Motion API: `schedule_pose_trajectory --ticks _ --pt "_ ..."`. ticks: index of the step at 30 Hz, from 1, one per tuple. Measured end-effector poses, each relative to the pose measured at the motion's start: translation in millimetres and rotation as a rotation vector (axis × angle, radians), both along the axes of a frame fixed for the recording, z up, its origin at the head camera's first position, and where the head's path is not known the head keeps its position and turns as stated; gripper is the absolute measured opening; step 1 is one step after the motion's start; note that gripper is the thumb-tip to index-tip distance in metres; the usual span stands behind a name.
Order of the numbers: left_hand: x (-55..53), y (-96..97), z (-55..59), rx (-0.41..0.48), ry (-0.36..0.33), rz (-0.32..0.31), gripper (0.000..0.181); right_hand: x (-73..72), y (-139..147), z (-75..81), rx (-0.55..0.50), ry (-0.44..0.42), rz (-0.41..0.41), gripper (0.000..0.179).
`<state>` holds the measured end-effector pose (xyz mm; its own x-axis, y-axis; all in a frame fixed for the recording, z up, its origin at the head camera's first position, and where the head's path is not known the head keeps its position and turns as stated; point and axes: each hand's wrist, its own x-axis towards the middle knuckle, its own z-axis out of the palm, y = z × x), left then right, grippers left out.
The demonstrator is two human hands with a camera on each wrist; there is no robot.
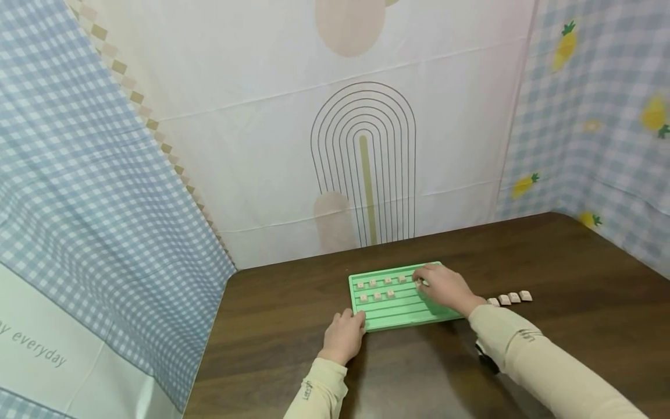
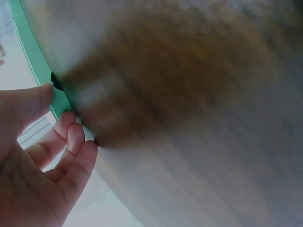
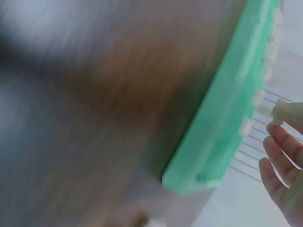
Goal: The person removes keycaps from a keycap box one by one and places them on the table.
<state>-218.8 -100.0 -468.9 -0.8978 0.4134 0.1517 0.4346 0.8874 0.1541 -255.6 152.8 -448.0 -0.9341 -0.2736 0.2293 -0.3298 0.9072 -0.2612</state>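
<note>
A light green tray [image 1: 403, 320] with long raised ridges lies on the table in the head view. Several cream keycaps [image 1: 388, 280] sit on it in two rows towards its left. My right hand [image 1: 445, 288] is over the tray's right part, pinching a small pale keycap [image 3: 274, 114] between thumb and index finger; the right wrist view shows its other fingers loosely bent. At the tray's near left corner my left hand [image 1: 343, 337] holds the edge. The left wrist view shows that thumb [image 2: 35, 101] against the green wall and the fingertips by the corner.
To the right of the tray, several loose keycaps [image 1: 514, 297] lie in a line on the dark wooden table [image 1: 272, 326], partly behind the right sleeve. A printed cloth [image 1: 262, 145] hangs behind the table, with checked cloth at both sides.
</note>
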Motion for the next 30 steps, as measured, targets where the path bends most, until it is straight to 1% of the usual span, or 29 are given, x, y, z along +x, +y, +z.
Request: schedule_pose_trajectory --ticks 4,8,12,15,18,21,23,26,30 --pt "-2.1 0.9 -1.0 0.012 -0.003 -0.006 0.016 10.5 27 11.5 0.020 0.027 -0.023 0.019" --pt "-3.0 0.6 -0.7 0.025 -0.009 -0.014 0.016 26.7 61 16.1 0.027 0.041 -0.050 0.018" --pt "-2.4 -0.4 0.2 0.038 -0.034 -0.016 0.017 47.3 93 10.3 0.045 0.025 -0.087 0.016" --pt "-2.3 -0.4 -0.3 0.046 -0.053 -0.014 0.017 61.1 112 -0.1 0.075 0.022 -0.106 0.013" --pt "-3.5 -0.8 -0.4 0.047 -0.067 -0.007 0.017 70.2 122 -12.1 0.100 0.010 -0.118 0.012" --pt "-3.7 -0.7 -0.1 0.046 -0.076 -0.003 0.018 75.6 128 -22.8 0.118 0.005 -0.123 0.013" --pt "-3.6 -0.5 -0.5 0.049 -0.074 -0.004 0.018 77.4 128 -27.4 0.120 0.016 -0.126 0.013" --pt "-3.1 -0.4 -0.8 0.053 -0.071 -0.004 0.018 77.8 126 -30.3 0.127 0.045 -0.116 0.013" --pt "-1.7 0.2 0.4 0.054 -0.069 -0.003 0.018 75.9 124 -30.6 0.139 0.049 -0.104 0.009"
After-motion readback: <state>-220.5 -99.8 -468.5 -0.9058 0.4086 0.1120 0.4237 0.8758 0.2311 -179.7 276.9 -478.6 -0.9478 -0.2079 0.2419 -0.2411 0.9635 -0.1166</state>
